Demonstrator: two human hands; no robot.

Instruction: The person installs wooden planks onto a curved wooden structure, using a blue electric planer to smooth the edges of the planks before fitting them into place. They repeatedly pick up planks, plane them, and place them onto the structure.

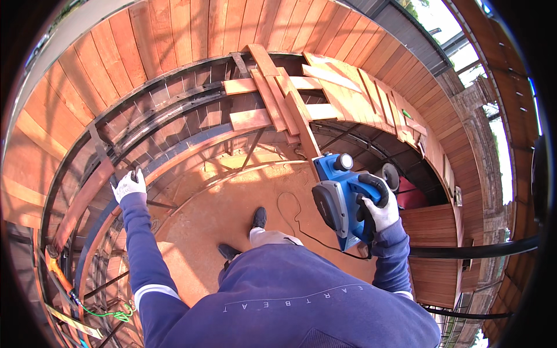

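Note:
My right hand (377,206), in a white and black glove, grips the handle of a blue electric planer (333,200), which is at the end of a long wooden board (299,119) reaching up to stacked planks (270,95). My left hand (129,184), also gloved, is at the curved metal-and-wood framework (148,165) on the left, fingers curled; what they hold is unclear. A black cord (287,223) loops below the planer.
Curved slatted seating (116,49) surrounds a sandy floor (296,185), where my feet stand. More loose boards (360,93) lie at the upper right. An orange-handled tool (55,269) and green hose (122,315) are at the lower left. A black rail (476,251) crosses at right.

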